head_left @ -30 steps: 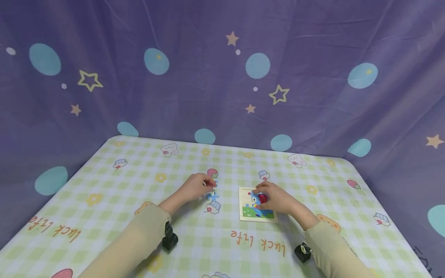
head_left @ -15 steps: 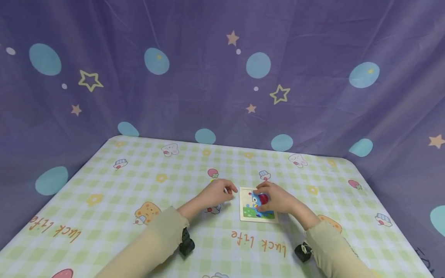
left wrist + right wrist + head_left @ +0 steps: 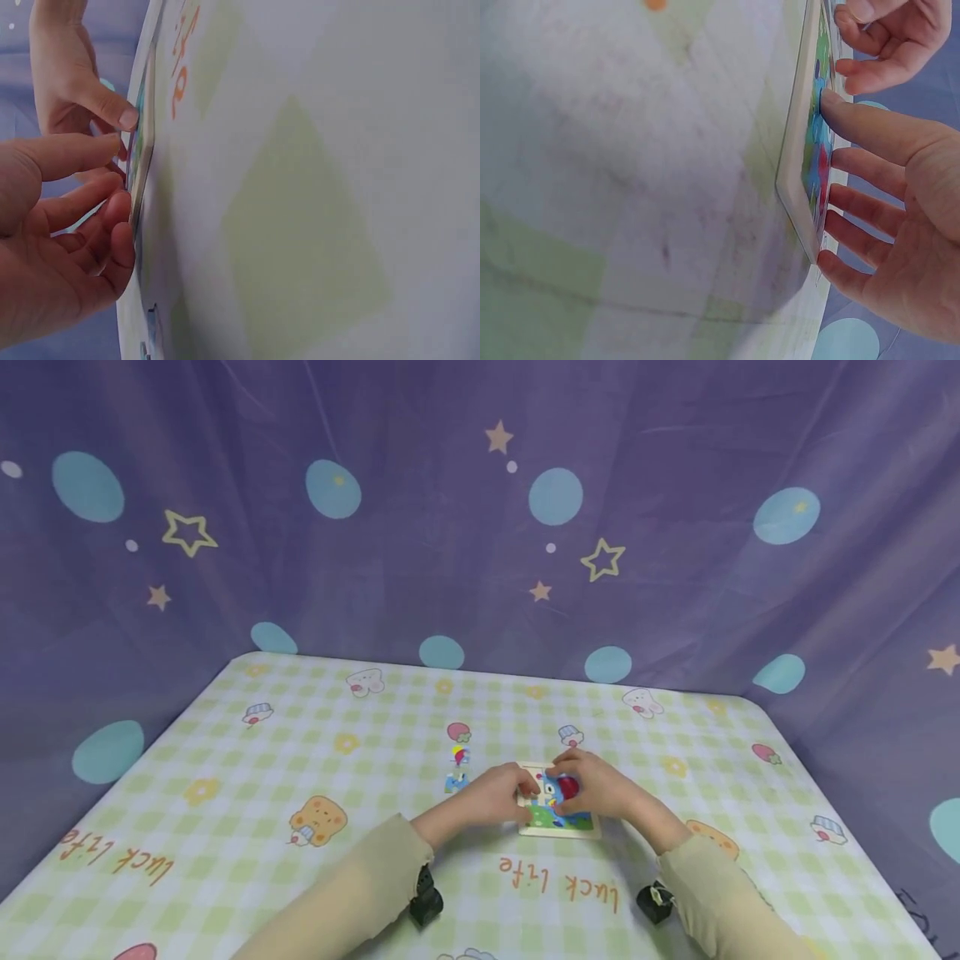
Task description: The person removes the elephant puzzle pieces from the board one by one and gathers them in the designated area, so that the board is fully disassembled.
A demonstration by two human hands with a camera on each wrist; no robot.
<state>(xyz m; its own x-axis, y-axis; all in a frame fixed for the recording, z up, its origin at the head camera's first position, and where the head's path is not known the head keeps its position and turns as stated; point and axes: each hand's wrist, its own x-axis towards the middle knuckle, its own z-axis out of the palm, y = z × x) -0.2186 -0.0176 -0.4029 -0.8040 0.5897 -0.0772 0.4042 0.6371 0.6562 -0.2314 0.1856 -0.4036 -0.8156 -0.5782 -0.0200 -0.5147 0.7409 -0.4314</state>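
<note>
Plainly, we have the jigsaw board [image 3: 558, 833] at three o'clock from our left hand [image 3: 491, 795], thumb and forefinger parted; our spread right hand [image 3: 597, 787] touches it; loose pieces [image 3: 455, 784] lie at the left's ten o'clock.

Smooth wooden puzzle board [image 3: 791, 154]

Tablecloth [image 3: 397, 718] reads "luck life" twice; lettering [image 3: 917, 917] on the backdrop [image 3: 675, 602] seems unreadable.

The left hand [image 3: 491, 795] has moved over to the puzzle board [image 3: 558, 833].
</note>
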